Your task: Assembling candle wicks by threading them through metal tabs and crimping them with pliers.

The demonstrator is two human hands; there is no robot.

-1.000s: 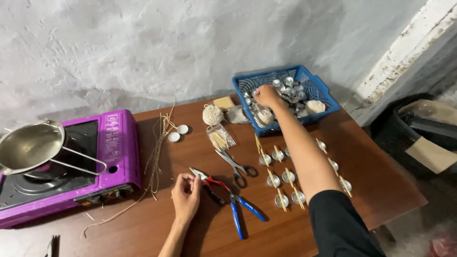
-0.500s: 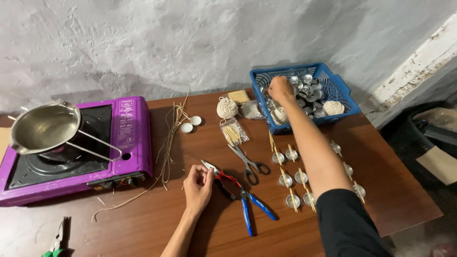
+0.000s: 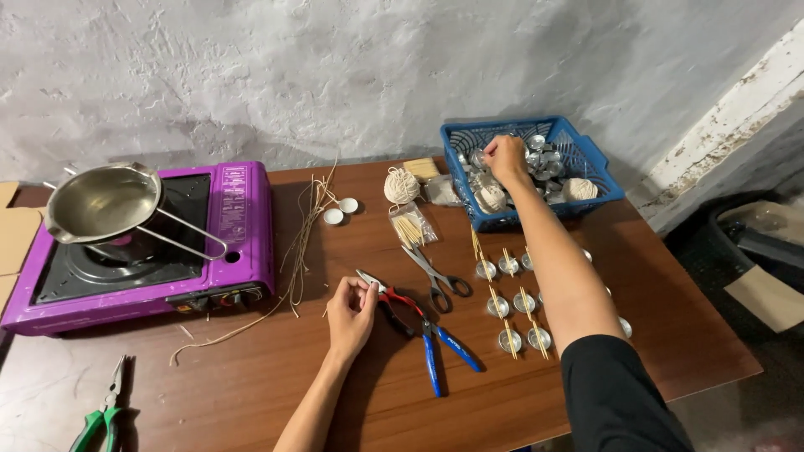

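1. the right hand (image 3: 506,156) reaches far over the table into the blue plastic basket (image 3: 596,159). its fingers are curled together on the small metal cups (image 3: 543,155) piled there; if it already pinches one, i cannot tell, the fingertips are hidden.
2. the left hand (image 3: 350,311) rests on the wooden table (image 3: 251,377), fingers bent and pressed together around a thin pale wick piece, just beside the red-handled pliers (image 3: 394,298).
3. near that hand lie blue-handled pliers (image 3: 440,356) and grey scissors (image 3: 437,276). under the right forearm stand rows of metal cups with sticks (image 3: 507,303) laid across them.
4. further out are a ball of string (image 3: 401,185), a bag of small sticks (image 3: 409,227), loose wick strands (image 3: 306,234), two white discs (image 3: 341,211), a purple gas stove (image 3: 226,251) carrying a steel pan (image 3: 100,201), and green pliers (image 3: 100,414) at the table corner.
5. risk, as i judge it: the forearm hangs low above the prepared cups, so a careless pull back could knock the sticks off. the basket sits near the table edge and a push could shift it.
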